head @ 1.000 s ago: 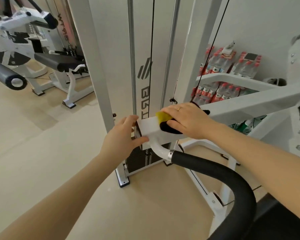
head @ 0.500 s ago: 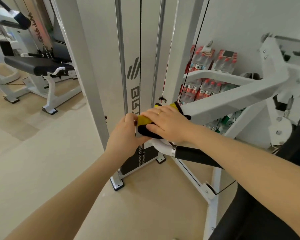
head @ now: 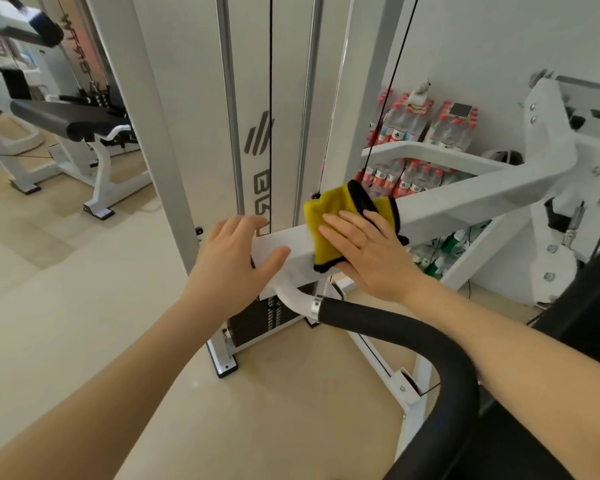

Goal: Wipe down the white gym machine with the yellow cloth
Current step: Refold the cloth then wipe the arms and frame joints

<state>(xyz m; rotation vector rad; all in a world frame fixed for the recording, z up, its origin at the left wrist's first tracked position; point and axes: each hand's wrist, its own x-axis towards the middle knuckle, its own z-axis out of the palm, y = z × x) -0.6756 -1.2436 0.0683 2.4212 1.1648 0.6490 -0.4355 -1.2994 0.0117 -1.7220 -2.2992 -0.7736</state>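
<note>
The yellow cloth with a black edge is laid over the top of the white square metal arm of the gym machine, near the arm's free end. Part of the cloth is draped down the near side of the arm, and its far corner is stuck up above the arm. The cloth is pressed flat against the arm by the right hand, with the fingers held straight and spread on top of it. A ring is seen on one finger.

The very end of the same arm is touched by the left hand. Its fingers are kept loose and nearly straight, with the thumb laid along the near side of the arm; nothing is gripped.

Just under the arm's end, a curved white tube with a black foam handle is fixed. Behind the arm, the tall white frame with a black cable and the black weight stack are seen. Packs of water bottles with red caps are piled by the wall at the right. A black padded bench is stood far off at the left, on the pale floor.
</note>
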